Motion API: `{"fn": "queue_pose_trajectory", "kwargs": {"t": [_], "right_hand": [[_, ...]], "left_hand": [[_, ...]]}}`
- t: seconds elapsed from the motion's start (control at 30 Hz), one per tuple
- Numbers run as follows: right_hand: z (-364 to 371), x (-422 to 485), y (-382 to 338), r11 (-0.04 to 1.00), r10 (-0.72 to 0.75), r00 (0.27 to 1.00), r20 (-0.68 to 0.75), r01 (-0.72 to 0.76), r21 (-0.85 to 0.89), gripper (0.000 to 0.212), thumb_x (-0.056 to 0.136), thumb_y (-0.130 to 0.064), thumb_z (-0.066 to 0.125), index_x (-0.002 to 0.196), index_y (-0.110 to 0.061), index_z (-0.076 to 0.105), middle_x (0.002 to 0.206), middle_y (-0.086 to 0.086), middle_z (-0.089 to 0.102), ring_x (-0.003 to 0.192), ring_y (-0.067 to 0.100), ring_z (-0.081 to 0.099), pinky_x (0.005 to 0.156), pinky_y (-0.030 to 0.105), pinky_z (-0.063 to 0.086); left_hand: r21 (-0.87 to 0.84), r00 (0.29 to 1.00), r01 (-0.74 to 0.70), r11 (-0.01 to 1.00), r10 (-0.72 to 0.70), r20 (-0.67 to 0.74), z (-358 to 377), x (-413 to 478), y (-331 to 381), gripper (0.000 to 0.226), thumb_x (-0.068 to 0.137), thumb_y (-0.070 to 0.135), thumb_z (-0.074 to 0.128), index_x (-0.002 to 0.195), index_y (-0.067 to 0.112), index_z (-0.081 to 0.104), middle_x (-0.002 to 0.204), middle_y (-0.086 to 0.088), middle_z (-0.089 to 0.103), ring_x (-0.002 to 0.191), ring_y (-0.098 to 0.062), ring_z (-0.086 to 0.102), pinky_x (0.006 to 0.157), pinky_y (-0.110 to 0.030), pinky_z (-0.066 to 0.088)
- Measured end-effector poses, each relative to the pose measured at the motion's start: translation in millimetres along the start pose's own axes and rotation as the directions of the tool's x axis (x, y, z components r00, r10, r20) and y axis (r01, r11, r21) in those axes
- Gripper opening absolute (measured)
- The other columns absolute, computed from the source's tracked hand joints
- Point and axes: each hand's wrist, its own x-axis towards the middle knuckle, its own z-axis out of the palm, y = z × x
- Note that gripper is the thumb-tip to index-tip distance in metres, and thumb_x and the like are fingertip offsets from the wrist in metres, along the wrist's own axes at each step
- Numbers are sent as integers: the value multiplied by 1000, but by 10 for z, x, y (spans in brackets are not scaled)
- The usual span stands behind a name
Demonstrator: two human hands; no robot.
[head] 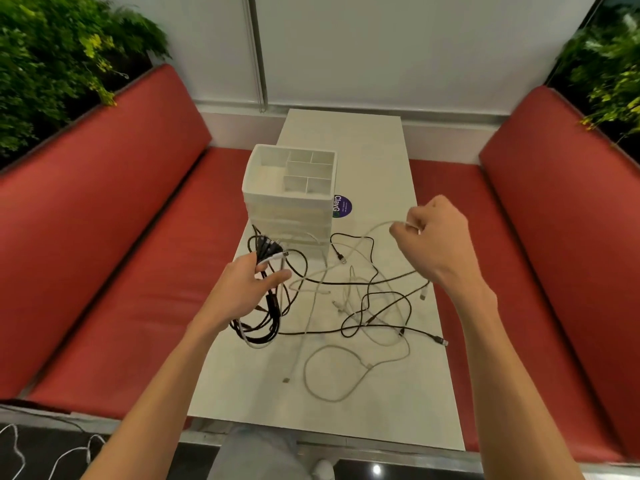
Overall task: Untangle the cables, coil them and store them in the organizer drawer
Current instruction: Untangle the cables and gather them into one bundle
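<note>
White tabletop (367, 147) carries everything. The organizer (289, 199) stands against its left edge, about midway along, with its open top split into compartments. The drawers below look pushed in, though blur makes that hard to confirm. A round purple sticker (343, 206) lies just beside the organizer's right side.

Your left hand (247, 289) is over the left edge, on the near side of the organizer, with its fingers curled round a black bundle (263, 320) of gathered cables. The plug ends (268, 249) stick up above your fingers, close to the organizer's front; whether they touch it, you cannot tell. The loops hang below your palm, down to the tabletop.

Your right hand (438, 237) is raised above the right side of the tabletop, with thumb and fingers pinching a white cable (379, 226). From the pinch the cable runs left and down into the tangle (377, 299).

That tangle sprawls across the middle of the tabletop, black and white strands crossing each other. One black plug (441, 341) lies at the right edge. A white loop (329, 375) lies closer to you, toward the near edge.

Red padding covers the left bench (104, 237) and the right bench (554, 237) on either side of the tabletop, with green plants (52, 64) behind them.
</note>
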Motion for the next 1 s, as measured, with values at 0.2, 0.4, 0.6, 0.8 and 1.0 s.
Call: {"fn": "queue_pose_trajectory", "kwargs": {"t": [0.2, 0.4, 0.6, 0.8, 1.0], "right_hand": [[400, -278, 385, 981, 145, 887, 439, -187, 53, 42, 94, -31, 68, 73, 2, 53, 79, 7, 56, 69, 21, 53, 62, 37, 37], [879, -710, 847, 969, 216, 714, 666, -240, -57, 57, 106, -58, 61, 64, -20, 57, 60, -6, 62, 56, 9, 58, 60, 32, 39], [1210, -970, 1261, 916, 366, 660, 656, -130, -380, 43, 103, -49, 62, 70, -25, 49, 79, -4, 59, 76, 21, 60, 63, 34, 41], [1430, -1011, 1097, 850, 236, 824, 514, 82, -521, 16, 103, -31, 57, 114, -25, 67, 114, 0, 73, 111, 29, 71, 85, 41, 53], [1981, -1070, 752, 878, 406, 758, 511, -168, -447, 45, 106, -56, 54, 124, -17, 67, 128, 8, 69, 119, 31, 69, 96, 41, 53]], "left_hand": [[-113, 990, 3, 994, -19, -143, -16, 34, -155, 61, 97, 66, 62, 89, 7, 55, 84, -7, 67, 86, -34, 72, 82, -56, 56], [-403, 985, -43, 914, -28, -168, 63, -78, 4, 25, 113, 34, 55, 120, 14, 67, 114, 5, 81, 89, -13, 82, 94, -29, 51], [-504, 973, -50, 862, -72, -220, 113, -92, -24, 25, 113, 26, 55, 94, 10, 58, 71, -7, 58, 52, -19, 57, 62, -24, 47], [-548, 968, -14, 837, -125, -217, 144, -63, -43, 40, 111, 29, 58, 80, 21, 33, 67, 4, 25, 57, -13, 22, 52, -31, 23], [-619, 973, 10, 785, -152, -176, 216, -88, 6, 41, 110, 23, 57, 79, 26, 31, 66, 4, 22, 57, -15, 18, 48, -25, 21]]}}
